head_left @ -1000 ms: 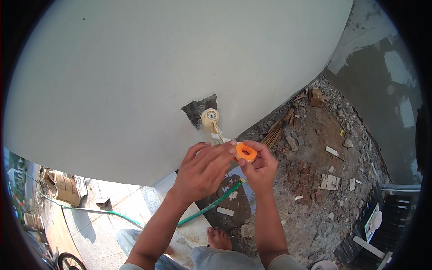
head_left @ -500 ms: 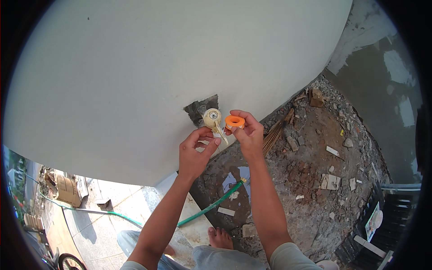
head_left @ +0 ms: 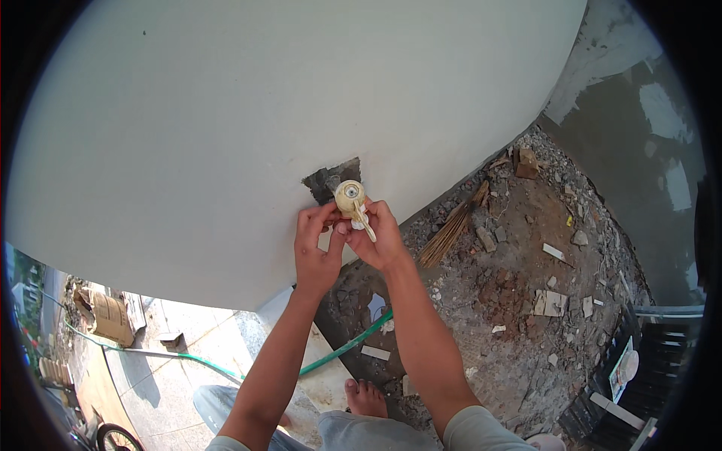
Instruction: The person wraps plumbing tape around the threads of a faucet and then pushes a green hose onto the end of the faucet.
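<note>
A cream plastic tap [head_left: 348, 195] with a lever handle [head_left: 366, 224] juts out in front of a rough dark patch [head_left: 322, 183] in the pale wall. White tape [head_left: 358, 219] shows around its lower part, beside the lever. My left hand [head_left: 316, 246] closes in at the tap's left underside, thumb and fingers curled together. On the other side my right hand [head_left: 382, 237] is closed up against the taped part, its fingertips behind the lever. The orange tape spool is out of sight, so which hand has it cannot be told.
A green hose [head_left: 346, 347] runs below my forearms across the pale paving [head_left: 162, 383]. Right of my hands, a twig broom [head_left: 456, 229] leans over rubble-strewn soil [head_left: 519, 301]. An opened cardboard box [head_left: 107, 317] stands at far left, a dark slatted thing [head_left: 665, 361] at far right.
My right hand has moved left and slightly down, from beside the tap to right against it. The orange spool it held in plain view is now hidden. My left hand has shifted slightly left and up.
</note>
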Demonstrator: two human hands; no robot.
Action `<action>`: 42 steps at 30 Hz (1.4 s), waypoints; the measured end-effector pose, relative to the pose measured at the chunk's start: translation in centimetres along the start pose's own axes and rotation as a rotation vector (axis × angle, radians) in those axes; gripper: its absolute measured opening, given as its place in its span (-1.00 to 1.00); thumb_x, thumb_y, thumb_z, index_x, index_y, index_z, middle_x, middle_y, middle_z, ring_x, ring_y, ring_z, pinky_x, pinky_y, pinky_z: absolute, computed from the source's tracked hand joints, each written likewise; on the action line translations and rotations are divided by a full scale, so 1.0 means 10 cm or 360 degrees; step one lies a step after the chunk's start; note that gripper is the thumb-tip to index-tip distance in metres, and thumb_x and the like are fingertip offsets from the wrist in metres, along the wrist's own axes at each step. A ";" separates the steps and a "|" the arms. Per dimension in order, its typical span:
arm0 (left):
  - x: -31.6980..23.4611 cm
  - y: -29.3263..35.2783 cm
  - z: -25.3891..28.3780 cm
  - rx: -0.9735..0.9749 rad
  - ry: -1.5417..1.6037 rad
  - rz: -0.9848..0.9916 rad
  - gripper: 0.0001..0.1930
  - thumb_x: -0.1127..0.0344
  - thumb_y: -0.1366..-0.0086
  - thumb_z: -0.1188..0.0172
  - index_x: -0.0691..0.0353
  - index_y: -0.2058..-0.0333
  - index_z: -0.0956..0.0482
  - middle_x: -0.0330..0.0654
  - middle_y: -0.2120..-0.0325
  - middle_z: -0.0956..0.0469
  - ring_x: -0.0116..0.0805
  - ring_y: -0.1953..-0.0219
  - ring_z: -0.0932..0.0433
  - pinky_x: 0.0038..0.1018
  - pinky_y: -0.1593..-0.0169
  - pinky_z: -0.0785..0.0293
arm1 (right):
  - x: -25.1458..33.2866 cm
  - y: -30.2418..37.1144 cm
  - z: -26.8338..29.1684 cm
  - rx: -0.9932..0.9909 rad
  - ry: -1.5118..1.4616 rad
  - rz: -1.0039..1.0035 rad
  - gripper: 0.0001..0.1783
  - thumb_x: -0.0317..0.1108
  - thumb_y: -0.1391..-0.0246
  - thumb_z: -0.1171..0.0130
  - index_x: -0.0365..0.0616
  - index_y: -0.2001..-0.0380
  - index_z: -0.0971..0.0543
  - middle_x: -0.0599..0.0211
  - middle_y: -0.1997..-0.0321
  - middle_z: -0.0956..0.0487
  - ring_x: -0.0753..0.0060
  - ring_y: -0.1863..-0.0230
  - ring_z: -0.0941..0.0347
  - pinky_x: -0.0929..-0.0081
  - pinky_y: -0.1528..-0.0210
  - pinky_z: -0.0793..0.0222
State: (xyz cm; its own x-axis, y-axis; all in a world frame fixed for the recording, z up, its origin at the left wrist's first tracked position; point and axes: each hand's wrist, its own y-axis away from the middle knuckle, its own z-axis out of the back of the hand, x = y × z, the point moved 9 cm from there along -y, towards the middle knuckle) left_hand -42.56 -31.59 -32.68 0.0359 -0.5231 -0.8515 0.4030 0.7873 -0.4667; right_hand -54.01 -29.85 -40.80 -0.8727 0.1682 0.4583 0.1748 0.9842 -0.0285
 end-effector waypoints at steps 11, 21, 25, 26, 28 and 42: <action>-0.34 0.01 0.07 0.0116 -0.0880 -0.0685 -0.69 0.50 -0.15 -0.37 0.17 0.10 -0.71 -0.14 0.05 -0.55 -0.14 0.06 -0.55 -0.27 -0.02 -0.52 | -0.37 0.07 0.04 -0.0016 -0.0024 -0.0029 -0.67 -0.16 -0.47 0.10 -0.09 -0.09 -0.48 0.35 0.08 -0.58 0.47 0.06 -0.50 0.39 0.13 -0.47; -0.60 -0.05 0.26 0.0296 -0.0804 -0.0853 -0.77 0.53 -0.05 -0.41 0.21 0.32 -0.56 -0.21 0.09 -0.64 -0.10 -0.12 -0.62 -0.25 -0.08 -0.44 | 0.16 0.68 0.35 -0.0627 0.0789 0.0370 -0.77 -0.29 -0.42 -0.05 -0.18 0.02 -0.54 0.34 0.27 -0.64 0.58 0.34 -0.51 0.55 0.24 -0.45; -0.86 0.09 0.31 0.0341 -0.0831 -0.1104 -0.74 0.53 -0.01 -0.41 0.16 0.32 -0.57 -0.26 0.16 -0.62 -0.15 -0.10 -0.63 -0.19 -0.10 -0.41 | 0.34 0.92 0.06 -0.0740 0.1006 0.0676 -0.80 -0.37 -0.35 -0.13 -0.23 0.04 -0.54 0.39 0.33 -0.63 0.64 0.36 -0.47 0.58 0.25 -0.42; -0.94 0.13 0.30 0.0340 -0.0831 -0.1104 -0.74 0.53 -0.01 -0.41 0.16 0.32 -0.57 -0.26 0.16 -0.62 -0.15 -0.10 -0.63 -0.19 -0.10 -0.41 | 0.33 0.98 0.00 -0.0739 0.1007 0.0676 -0.80 -0.37 -0.35 -0.13 -0.23 0.04 -0.54 0.39 0.33 -0.63 0.64 0.36 -0.47 0.58 0.25 -0.42; -1.05 0.26 0.12 0.0463 -0.0871 -0.1165 -0.73 0.52 0.04 -0.41 0.13 0.33 -0.57 -0.31 0.20 -0.59 -0.17 -0.04 -0.65 -0.16 -0.13 -0.37 | 0.35 1.14 -0.18 -0.0607 0.1043 0.0914 -0.74 -0.34 -0.31 -0.22 -0.24 0.02 -0.54 0.34 0.27 -0.61 0.60 0.30 -0.46 0.58 0.24 -0.42; -1.21 0.32 -0.20 0.0517 -0.0402 -0.1132 -0.69 0.58 0.13 -0.43 0.31 0.31 -0.65 -0.16 0.24 -0.60 -0.13 0.18 -0.67 -0.33 0.22 -0.65 | 0.62 1.64 -0.80 -0.0445 0.1936 0.1344 -0.51 -0.55 0.07 -0.53 -0.31 0.02 -0.60 0.06 -0.08 -0.48 0.24 -0.07 -0.56 0.43 0.05 -0.72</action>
State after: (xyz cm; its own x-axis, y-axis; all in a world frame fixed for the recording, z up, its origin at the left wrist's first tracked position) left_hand -43.51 -22.08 -24.35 -0.1387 -0.9497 -0.2806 0.6504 0.1263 -0.7490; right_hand -52.86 -13.06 -31.31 0.4012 0.3785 0.8341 0.6195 0.5587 -0.5515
